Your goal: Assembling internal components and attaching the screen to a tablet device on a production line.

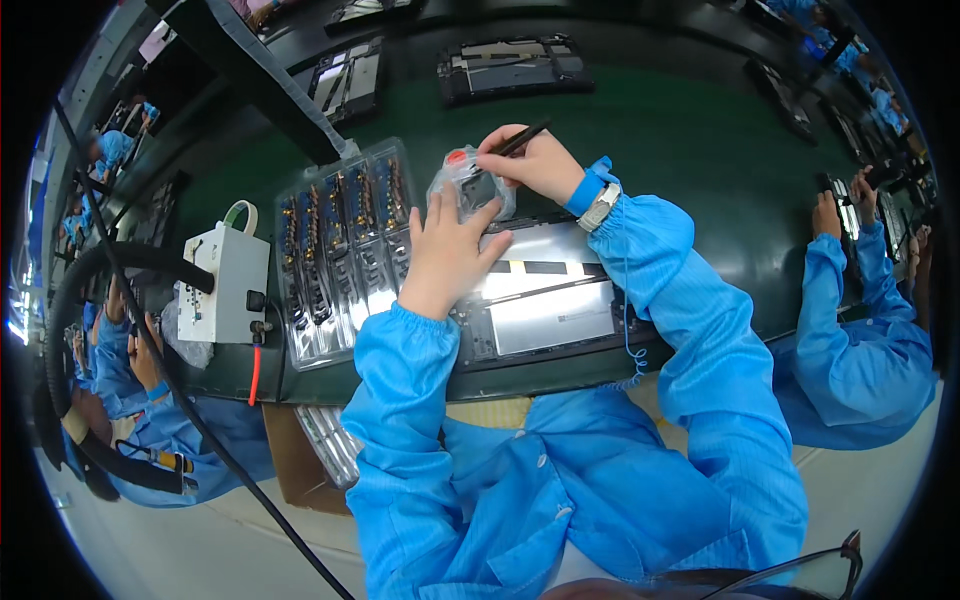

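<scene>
Left of centre, a boxy pale metal case (225, 285) stands beside a clear, ribbed plastic tray (345, 285) of small dark parts. Mid-frame, the left hand (447, 252) spreads its fingers flat, tips on a crumpled, see-through bag (478, 188) above centre. Below lies a flat rectangular device (555, 318) with smooth silvery panels; upper right of it, the right hand (545, 168) pinches a slim black stick (524, 137) over the bag
</scene>
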`<state>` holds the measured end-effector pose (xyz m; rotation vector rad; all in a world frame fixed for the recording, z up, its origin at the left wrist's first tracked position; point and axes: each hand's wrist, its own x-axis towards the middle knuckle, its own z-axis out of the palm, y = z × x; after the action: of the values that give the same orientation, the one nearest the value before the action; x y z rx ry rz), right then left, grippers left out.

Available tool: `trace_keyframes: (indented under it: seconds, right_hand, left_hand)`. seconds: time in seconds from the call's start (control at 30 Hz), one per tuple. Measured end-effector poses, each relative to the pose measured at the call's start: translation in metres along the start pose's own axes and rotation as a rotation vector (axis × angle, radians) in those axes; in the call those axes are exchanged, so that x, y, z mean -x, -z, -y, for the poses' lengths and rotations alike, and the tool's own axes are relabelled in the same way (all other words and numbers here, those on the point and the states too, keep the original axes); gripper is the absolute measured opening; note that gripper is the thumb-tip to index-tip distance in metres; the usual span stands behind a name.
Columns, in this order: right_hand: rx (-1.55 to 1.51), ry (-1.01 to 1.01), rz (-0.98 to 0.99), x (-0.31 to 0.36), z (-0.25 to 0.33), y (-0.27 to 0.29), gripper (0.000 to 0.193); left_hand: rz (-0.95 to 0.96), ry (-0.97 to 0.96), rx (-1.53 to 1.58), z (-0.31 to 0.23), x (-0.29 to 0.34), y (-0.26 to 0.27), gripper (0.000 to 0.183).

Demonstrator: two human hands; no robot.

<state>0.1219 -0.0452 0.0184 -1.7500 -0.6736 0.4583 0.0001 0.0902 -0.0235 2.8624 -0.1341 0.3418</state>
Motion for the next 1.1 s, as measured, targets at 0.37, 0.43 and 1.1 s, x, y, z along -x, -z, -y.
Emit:
trace_keyframes:
  seconds: [0.37,0.43,1.1]
  right_hand:
    - [0.293,0.142,-0.072,-0.009,-0.026,-0.013,0.021]
    - [0.320,0.101,-0.035,-0.008,-0.025,-0.011,0.021]
    - [0.115,0.220,-0.162,0.081,0.049,0.011,0.016]
  left_hand:
    - [-0.076,-0.029,0.074,0.005,-0.001,-0.006,0.044]
    - [-0.076,-0.029,0.078,0.005,-0.001,-0.005,0.043]
    - [-0.278,-0.075,-0.076,0.000,0.002,-0.001,0.047]
